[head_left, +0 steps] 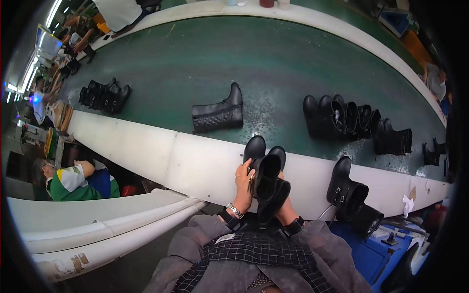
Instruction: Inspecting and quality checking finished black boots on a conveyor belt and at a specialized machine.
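Head view: pair of black boots [268, 181] in front of you, over the counter's [205, 151] white near edge, toes pointing away. Your left hand [243, 184] grasps their left side, fingers [245, 168] against the shaft near the buckle. Your right hand [287, 211] is at their right side, mostly hidden behind the shafts; cannot tell how its fingers close.

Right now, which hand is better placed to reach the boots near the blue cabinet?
Probably the right hand: though partly behind the held boots, it is nearer the cabinet-side boots than the left hand.
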Demonstrator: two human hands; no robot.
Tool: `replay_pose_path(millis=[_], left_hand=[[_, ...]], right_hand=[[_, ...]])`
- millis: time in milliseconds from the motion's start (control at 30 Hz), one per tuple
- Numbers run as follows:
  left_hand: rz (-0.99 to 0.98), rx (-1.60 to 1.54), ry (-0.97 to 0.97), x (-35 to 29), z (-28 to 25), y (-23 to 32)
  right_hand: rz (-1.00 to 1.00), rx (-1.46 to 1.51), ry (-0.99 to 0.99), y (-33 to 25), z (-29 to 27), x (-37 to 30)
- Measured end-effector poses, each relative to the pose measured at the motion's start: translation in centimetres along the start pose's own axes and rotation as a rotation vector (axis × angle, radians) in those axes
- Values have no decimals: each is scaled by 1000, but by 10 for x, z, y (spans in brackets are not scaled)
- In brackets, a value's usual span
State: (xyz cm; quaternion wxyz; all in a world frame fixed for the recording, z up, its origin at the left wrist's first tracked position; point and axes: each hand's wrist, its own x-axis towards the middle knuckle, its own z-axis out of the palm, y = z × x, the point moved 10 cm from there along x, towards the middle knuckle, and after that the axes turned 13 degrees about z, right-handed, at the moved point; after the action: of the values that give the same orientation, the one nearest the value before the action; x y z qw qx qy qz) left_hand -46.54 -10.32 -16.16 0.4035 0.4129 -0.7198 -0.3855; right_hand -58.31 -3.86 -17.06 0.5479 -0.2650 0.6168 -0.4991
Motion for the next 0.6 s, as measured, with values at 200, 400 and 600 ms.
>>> replay_pose_path(millis=[200, 400, 600], left_hand=[[-8, -356, 164, 106, 23, -27], [-660, -803, -106, 175, 91, -68], [-204, -375, -130, 180, 34, -117]], right_hand=[[-63, 296, -38, -49, -19, 91], [368, 387, 101, -44, -53, 208], [268, 382, 145, -26, -68, 196]])
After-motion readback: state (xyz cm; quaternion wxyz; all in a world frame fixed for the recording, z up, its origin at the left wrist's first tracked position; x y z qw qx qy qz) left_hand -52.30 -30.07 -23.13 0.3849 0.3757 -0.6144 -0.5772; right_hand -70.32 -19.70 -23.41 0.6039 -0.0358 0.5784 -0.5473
